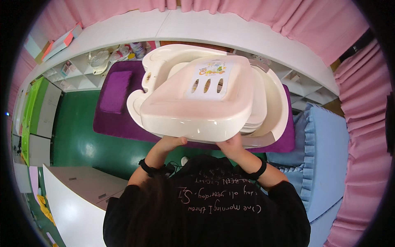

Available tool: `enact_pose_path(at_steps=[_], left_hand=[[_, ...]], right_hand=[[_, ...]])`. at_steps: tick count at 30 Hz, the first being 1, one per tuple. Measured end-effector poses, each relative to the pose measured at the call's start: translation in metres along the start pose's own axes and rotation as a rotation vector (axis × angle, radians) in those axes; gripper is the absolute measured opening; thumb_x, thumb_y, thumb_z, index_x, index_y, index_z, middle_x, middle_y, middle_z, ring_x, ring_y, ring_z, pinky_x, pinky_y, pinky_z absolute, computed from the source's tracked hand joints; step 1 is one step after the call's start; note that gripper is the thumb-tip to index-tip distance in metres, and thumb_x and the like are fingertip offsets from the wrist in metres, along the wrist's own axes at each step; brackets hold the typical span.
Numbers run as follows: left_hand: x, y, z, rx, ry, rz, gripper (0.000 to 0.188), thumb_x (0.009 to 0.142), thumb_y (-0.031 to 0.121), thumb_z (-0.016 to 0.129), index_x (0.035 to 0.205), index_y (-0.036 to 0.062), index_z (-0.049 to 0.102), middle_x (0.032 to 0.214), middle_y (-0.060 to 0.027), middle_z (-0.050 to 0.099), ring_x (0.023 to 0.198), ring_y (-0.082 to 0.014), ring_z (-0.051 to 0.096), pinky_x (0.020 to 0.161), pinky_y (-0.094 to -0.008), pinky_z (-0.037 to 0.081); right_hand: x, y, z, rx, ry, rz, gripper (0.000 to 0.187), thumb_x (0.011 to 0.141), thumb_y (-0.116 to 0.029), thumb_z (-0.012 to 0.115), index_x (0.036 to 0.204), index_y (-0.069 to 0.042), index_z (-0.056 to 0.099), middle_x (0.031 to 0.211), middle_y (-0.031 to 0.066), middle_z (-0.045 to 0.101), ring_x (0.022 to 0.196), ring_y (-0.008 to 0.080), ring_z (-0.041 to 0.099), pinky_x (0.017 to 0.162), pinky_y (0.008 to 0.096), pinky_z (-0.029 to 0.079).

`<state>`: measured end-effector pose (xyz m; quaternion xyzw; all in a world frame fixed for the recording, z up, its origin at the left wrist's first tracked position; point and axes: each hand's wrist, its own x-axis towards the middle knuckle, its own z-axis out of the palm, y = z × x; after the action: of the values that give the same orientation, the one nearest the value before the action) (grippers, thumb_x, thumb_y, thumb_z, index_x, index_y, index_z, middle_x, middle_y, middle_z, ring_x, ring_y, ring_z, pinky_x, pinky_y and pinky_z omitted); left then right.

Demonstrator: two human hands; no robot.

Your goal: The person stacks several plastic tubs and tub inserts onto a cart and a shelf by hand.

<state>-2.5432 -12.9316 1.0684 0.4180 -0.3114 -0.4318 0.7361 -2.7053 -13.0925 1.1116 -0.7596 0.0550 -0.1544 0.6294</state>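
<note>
With both hands I hold a cream-white plastic stool (177, 107) by its near edge. It has a rounded top, three slots and a printed label (210, 78). My left hand (175, 142) grips under the left part of that edge, and my right hand (231, 145) under the right part. The fingers of both are mostly hidden beneath it. The stool is over a large white baby bathtub (277, 96) and covers much of its inside. More white pieces (258, 111) are stacked in the tub, partly hidden by the stool.
A purple-covered bed (103, 119) with a folded purple towel (116, 91) supports the tub. Behind it runs a white shelf unit (197, 24) holding bottles and small goods. Blue-covered furniture (329, 160) stands right, a white cabinet (74, 206) near left, pink curtains (308, 29) around.
</note>
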Motion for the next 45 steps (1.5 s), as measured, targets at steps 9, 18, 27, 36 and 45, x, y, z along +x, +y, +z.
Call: enact_pose_path(at_steps=[9, 18, 27, 36, 45], left_hand=[[0.053, 0.015, 0.053, 0.285, -0.316, -0.07, 0.078, 0.07, 0.043, 0.075, 0.128, 0.0019, 0.042, 0.127, -0.0091, 0.046, 0.116, -0.0195, 0.042, 0.096, -0.0358, 0.036], [0.079, 0.01, 0.061, 1.065, -0.359, 0.308, 0.07, 0.072, 0.04, 0.073, 0.126, 0.005, 0.045, 0.125, -0.0078, 0.048, 0.115, -0.0193, 0.044, 0.097, -0.0376, 0.037], [0.064, -0.039, -0.025, 0.025, -0.076, -0.569, 0.044, 0.092, 0.027, 0.049, 0.129, 0.0051, 0.041, 0.118, -0.0095, 0.054, 0.103, -0.0177, 0.054, 0.085, -0.0307, 0.046], [0.049, -0.07, -0.05, 0.507, 0.32, -0.234, 0.066, 0.085, 0.029, 0.056, 0.138, 0.0041, 0.025, 0.136, -0.0181, 0.029, 0.121, -0.0285, 0.037, 0.098, -0.0382, 0.035], [0.016, -0.047, -0.039, 1.463, 0.233, 0.05, 0.058, 0.073, 0.012, 0.062, 0.129, 0.0157, 0.047, 0.138, -0.0199, 0.033, 0.127, -0.0437, 0.028, 0.104, -0.0474, 0.027]], right_hand=[[-0.012, -0.034, -0.028, 0.17, 0.288, -0.101, 0.056, 0.087, -0.013, 0.054, 0.132, 0.004, 0.025, 0.125, 0.0132, 0.041, 0.117, 0.0208, 0.039, 0.098, 0.0353, 0.032], [0.001, -0.075, -0.048, 0.508, 0.81, -0.168, 0.044, 0.094, -0.018, 0.043, 0.132, 0.002, 0.032, 0.131, 0.0123, 0.043, 0.121, 0.0227, 0.042, 0.1, 0.0374, 0.035], [-0.056, -0.052, -0.209, 0.626, 0.998, -0.093, 0.043, 0.097, -0.031, 0.032, 0.125, 0.0, 0.044, 0.124, 0.0149, 0.052, 0.111, 0.0266, 0.052, 0.095, 0.0379, 0.043], [-0.054, -0.015, -0.246, 1.007, 0.596, 0.168, 0.048, 0.096, -0.035, 0.034, 0.128, 0.0, 0.041, 0.129, 0.0197, 0.046, 0.116, 0.0335, 0.048, 0.1, 0.0456, 0.038], [0.014, 0.098, -0.303, 0.822, 0.647, 0.437, 0.049, 0.097, -0.038, 0.032, 0.126, -0.001, 0.045, 0.124, 0.0169, 0.051, 0.112, 0.029, 0.052, 0.096, 0.0423, 0.042]])
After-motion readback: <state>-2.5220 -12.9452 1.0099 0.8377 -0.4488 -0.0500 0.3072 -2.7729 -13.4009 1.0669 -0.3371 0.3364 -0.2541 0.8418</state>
